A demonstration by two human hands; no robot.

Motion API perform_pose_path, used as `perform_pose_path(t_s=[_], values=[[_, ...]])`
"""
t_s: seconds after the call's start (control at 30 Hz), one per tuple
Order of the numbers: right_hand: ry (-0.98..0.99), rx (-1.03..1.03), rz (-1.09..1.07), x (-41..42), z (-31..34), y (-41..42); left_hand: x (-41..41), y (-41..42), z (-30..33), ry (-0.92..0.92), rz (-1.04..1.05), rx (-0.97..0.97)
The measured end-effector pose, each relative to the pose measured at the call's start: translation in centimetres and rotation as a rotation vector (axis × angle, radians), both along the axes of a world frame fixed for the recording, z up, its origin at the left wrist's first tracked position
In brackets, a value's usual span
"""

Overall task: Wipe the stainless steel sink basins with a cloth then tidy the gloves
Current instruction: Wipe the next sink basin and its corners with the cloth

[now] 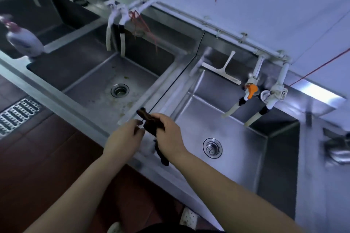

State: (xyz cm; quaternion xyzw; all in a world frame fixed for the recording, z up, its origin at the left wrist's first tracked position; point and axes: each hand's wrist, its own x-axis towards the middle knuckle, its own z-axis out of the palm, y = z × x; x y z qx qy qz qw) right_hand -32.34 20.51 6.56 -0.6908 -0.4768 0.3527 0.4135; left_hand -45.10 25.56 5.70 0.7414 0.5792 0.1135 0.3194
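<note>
Gripping dark cloth [151,122], right hand [168,134] closed round it; left hand [125,136] pinching its edge; advisable: bunch flat before wiping stained basin [98,89].

The right basin [236,138] is the landmark. The left basin [106,81] lies to its left, across a dividing rim [166,89]. A squeegee [223,70] rests on its back ledge, two taps [263,96] hang over its back right. Both hands [125,138] [170,134] hold the cloth [151,121] over its front left corner. A bottle [24,39] stands far left
</note>
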Motion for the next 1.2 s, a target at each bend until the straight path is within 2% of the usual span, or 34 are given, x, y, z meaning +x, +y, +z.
perform_pose_path(t_s=[0.13,0.23,0.4,0.6,0.77,0.97,1.07,1.2], values=[[-0.026,0.087,0.045,-6.6,2.7,3.6,-6.1,3.6,2.0,-0.369,0.147,-0.105],[-0.139,0.203,0.097,-10.9,3.9,6.2,-9.9,6.3,3.9,-0.681,0.284,-0.219],[-0.298,0.276,0.144,-15.5,5.4,9.7,-13.7,10.7,6.4,-0.848,0.379,-0.354],[-0.521,0.379,0.240,-16.9,5.2,14.1,-15.0,15.8,7.7,-1.041,0.420,-0.399],[-0.609,0.517,0.267,-16.5,4.2,19.2,-14.3,21.1,7.8,-0.962,0.413,-0.262],[-0.676,0.435,0.333,-14.0,2.7,25.6,-14.2,28.0,8.2,-0.819,0.352,-0.194],[-0.565,0.367,0.221,-12.7,2.5,29.0,-14.4,31.1,8.2,-0.784,0.318,-0.149],[-0.283,0.200,0.071,-11.5,2.1,33.4,-15.0,34.5,7.6,-0.700,0.244,-0.168]])
